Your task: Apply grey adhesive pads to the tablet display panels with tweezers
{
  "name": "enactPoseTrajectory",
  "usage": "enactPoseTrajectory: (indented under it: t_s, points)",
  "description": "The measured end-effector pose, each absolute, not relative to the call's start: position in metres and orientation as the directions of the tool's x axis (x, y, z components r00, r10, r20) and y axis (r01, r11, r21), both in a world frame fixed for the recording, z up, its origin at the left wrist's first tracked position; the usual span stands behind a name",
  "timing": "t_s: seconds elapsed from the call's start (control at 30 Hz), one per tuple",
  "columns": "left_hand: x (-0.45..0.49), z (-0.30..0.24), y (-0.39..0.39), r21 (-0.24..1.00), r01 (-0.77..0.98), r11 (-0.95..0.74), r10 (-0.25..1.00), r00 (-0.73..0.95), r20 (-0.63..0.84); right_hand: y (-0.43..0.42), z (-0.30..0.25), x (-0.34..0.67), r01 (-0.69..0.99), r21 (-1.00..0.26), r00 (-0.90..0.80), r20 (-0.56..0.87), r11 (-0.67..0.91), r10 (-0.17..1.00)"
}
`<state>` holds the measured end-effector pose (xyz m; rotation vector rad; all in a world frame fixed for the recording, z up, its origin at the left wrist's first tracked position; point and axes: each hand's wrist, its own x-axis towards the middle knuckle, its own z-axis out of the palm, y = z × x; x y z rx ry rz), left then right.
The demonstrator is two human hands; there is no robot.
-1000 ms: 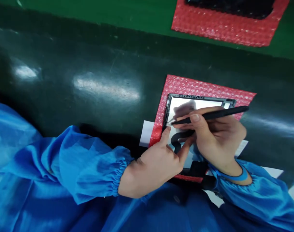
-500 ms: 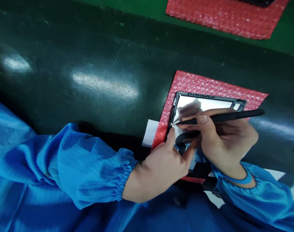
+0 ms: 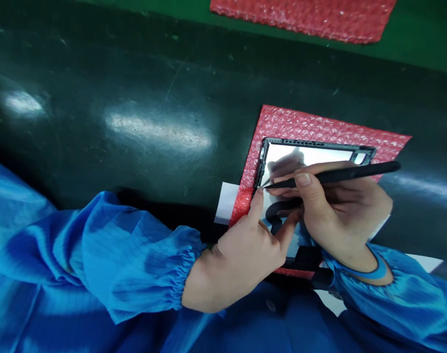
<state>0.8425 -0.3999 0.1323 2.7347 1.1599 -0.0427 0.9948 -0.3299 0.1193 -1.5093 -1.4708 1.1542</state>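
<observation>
Tablet frame, lower half hidden under left hand, right hand

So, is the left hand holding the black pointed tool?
No, the right hand holds the black pointed tool.

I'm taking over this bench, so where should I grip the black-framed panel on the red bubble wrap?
Probably take the black frame by its far edge, coming from the far side. That edge lies bare on the red bubble wrap, while the left hand and the right hand, holding a black pointed tool, cover the near side. Avoid the shiny panel.
</observation>
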Motion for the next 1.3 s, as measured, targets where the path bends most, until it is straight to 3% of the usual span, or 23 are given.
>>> enactPoseTrajectory:
  t_s: [0.17, 0.4, 0.5, 0.57, 0.63, 0.8, 0.93, 1.03, 1.13, 1.3]
  points:
    - [0.841, 0.134, -0.395, 0.205, 0.703, -0.681, 0.693, 0.709, -0.132, -0.328, 0.12, 0.994, 0.34, -0.933, -0.086, -0.153, -0.116, 0.984]
    - [0.822, 0.161, -0.369, 0.305, 0.66, -0.687, 0.657, 0.743, -0.129, -0.324, 0.116, 0.994, 0.122, -0.973, -0.051, -0.204, -0.197, 0.978]
    - [0.806, 0.17, -0.363, 0.264, 0.868, -0.42, 0.797, 0.492, -0.35, -0.32, 0.113, 0.996, 0.019, -0.976, -0.072, -0.217, -0.217, 0.973]
    - [0.798, 0.167, -0.365, 0.266, 0.948, -0.177, 0.81, 0.294, -0.507, -0.318, 0.108, 0.996, -0.035, -0.978, -0.072, -0.204, -0.207, 0.976]
    - [0.794, 0.157, -0.371, 0.339, 0.94, -0.045, 0.798, 0.238, -0.554, -0.316, 0.101, 0.996, -0.085, -0.977, -0.06, -0.189, -0.193, 0.98]
    - [0.801, 0.137, -0.388, 0.58, 0.814, 0.015, 0.875, 0.27, -0.402, -0.314, 0.088, 0.996, -0.243, -0.961, 0.004, -0.138, -0.133, 0.99]
    - [0.818, 0.134, -0.395, 0.811, 0.584, 0.013, 0.936, 0.279, -0.216, -0.314, 0.091, 1.0, -0.374, -0.927, 0.11, -0.066, -0.02, 0.992]
    - [0.83, 0.126, -0.383, 0.914, 0.407, 0.013, 0.969, 0.221, -0.112, -0.309, 0.102, 1.011, -0.39, -0.917, 0.194, 0.002, 0.079, 0.981]
    - [0.841, 0.117, -0.334, 0.965, 0.261, -0.004, 0.977, 0.206, -0.052, -0.293, 0.12, 1.034, -0.383, -0.905, 0.317, 0.058, 0.184, 0.947]
    - [0.871, 0.119, -0.18, 0.993, 0.114, -0.033, 0.977, 0.211, 0.008, -0.258, 0.151, 1.085, -0.322, -0.882, 0.512, 0.142, 0.343, 0.847]
